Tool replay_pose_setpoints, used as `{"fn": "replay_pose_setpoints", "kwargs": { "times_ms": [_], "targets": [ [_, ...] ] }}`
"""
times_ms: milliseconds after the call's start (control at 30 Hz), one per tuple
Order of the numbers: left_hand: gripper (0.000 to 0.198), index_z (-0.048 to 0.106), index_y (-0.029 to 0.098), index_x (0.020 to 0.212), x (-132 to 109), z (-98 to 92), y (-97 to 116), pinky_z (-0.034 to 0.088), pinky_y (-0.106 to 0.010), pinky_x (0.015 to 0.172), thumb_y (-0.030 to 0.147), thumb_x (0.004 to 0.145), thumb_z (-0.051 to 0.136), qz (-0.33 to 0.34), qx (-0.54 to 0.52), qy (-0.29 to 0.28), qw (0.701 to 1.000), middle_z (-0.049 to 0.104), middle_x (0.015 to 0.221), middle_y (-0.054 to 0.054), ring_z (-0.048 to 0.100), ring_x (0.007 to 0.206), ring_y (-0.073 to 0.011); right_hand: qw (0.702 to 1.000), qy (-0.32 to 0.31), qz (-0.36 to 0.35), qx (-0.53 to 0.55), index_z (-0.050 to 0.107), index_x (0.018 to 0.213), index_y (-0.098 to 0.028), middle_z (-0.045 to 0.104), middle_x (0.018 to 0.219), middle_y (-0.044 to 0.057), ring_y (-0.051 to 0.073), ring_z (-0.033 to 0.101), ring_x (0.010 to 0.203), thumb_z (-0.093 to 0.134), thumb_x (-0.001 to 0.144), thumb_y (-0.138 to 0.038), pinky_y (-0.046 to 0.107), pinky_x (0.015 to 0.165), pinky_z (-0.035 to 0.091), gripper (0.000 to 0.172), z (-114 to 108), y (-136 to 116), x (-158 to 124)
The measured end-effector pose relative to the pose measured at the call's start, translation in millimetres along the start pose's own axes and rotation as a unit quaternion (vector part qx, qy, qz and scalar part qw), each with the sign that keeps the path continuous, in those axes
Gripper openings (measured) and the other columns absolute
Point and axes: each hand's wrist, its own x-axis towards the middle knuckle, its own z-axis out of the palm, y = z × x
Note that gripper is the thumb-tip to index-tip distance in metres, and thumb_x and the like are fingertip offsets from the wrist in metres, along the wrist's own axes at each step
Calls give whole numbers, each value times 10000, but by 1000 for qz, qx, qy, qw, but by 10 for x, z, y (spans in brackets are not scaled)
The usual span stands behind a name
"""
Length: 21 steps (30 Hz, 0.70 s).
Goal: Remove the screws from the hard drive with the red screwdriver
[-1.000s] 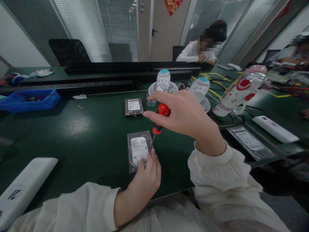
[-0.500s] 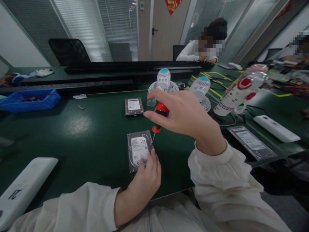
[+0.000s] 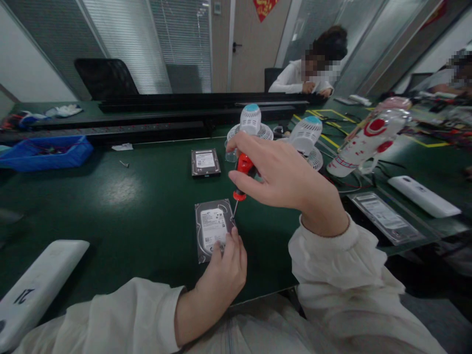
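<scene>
A hard drive [image 3: 213,226] lies label up on the green table in front of me. My left hand [image 3: 226,263] grips its lower right corner, thumb on the label and fingers along the right side. Above it, my right hand [image 3: 273,169] is closed around the red and black handle of a screwdriver [image 3: 239,195]. The screwdriver's thin shaft slants down, its tip at the drive's right edge just above my left fingers. The screw head under the tip is too small to make out. Behind lies a second hard drive [image 3: 205,162].
A blue bin [image 3: 70,153] stands at the far left and a white case marked 21 [image 3: 44,285] at the near left. White fans [image 3: 250,118], a bottle [image 3: 365,137], another hard drive [image 3: 385,216] and a white device [image 3: 424,195] are on the right. A person [image 3: 291,78] sits across.
My right thumb and fingers have shifted slightly around the screwdriver handle, which has turned a little. The screwdriver tip, the hard drive and my left hand stay in place.
</scene>
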Motion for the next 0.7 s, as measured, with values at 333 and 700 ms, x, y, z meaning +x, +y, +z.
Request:
{"fn": "replay_pose_setpoints", "kwargs": {
  "times_ms": [333,700],
  "targets": [
    [462,696,2,1323,0,-15,-6,618,-411,821,120,913,518,3,2,-10,1000,664,1377,-294,684,1180,-334,998,-4,33,-44,586,1119,-167,547,736,-11,136,431,629,556,966,-599,293,640,240,459,-2,-25,4],
    [452,716,18,1299,18,-29,-16,627,-396,808,112,909,505,3,8,2,1000,682,1360,-275,706,1156,-318,999,-25,-15,42,562,1132,-172,602,811,-1,134,466,653,558,911,-330,295,671,311,272,-14,6,15]
  ]
}}
